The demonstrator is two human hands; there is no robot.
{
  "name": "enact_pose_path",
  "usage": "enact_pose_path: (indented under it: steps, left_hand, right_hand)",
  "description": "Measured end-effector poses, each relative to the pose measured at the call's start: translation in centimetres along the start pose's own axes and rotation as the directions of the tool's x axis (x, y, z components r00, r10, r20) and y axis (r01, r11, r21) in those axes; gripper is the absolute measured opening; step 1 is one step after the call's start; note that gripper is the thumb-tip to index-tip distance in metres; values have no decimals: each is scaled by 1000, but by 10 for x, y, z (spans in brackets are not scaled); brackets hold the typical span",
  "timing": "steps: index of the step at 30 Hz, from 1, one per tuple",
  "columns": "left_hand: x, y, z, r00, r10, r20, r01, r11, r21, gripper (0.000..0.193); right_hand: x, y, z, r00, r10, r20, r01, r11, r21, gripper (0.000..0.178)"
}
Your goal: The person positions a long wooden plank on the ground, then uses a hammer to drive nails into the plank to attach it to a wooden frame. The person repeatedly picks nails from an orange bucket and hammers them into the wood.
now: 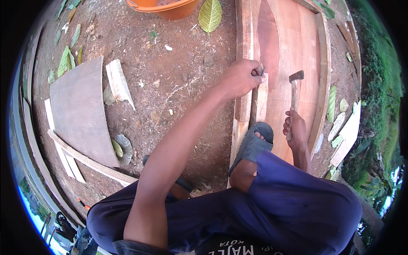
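Note:
My right hand [296,128] is wrapped round the wooden handle of a hammer [295,91], its dark metal head raised over the planks. My left hand [244,79] is closed, thumb and forefinger pinching a thin dark nail [263,70] at the end of a narrow wood strip [262,102]. That strip lies along the inner side of the left edge beam [244,108] of a reddish wooden panel [287,51]. My foot in a dark grey sandal [257,142] presses on the strip's near end.
An orange bucket [172,10] stands on the soil at the top. To the left lie a plywood sheet [80,112], a splintered wood scrap [118,83] and a long batten [89,160]. Large leaves are scattered about; a pale board [348,136] lies right of the panel.

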State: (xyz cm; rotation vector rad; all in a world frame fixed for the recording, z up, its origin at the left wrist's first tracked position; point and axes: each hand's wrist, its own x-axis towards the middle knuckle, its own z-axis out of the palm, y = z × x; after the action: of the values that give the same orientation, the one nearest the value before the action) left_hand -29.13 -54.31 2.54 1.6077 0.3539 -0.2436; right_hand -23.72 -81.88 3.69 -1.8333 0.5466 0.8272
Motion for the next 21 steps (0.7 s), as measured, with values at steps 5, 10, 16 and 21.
enact_pose_path:
  steps: [5, 10, 16, 21]
  left_hand:
    - [-23, -27, 27, 984, -25, 178, -8, 983, 181, 18]
    - [-39, -53, 33, 955, 176, 238, -230, 948, 222, 20]
    - [-42, -57, 36, 948, 211, 238, -269, 931, 247, 23]
    - [-44, -69, 41, 912, 379, 156, -410, 860, 305, 25]
  right_hand:
    - [-31, 19, -5, 997, 60, 52, -67, 987, 148, 30]
    - [-66, 20, -10, 1000, -24, -13, 23, 999, -42, 26]
    - [-99, 12, -17, 998, -25, 58, 37, 977, -211, 27]
    - [-122, 11, -25, 970, -161, 180, 211, 929, -304, 28]
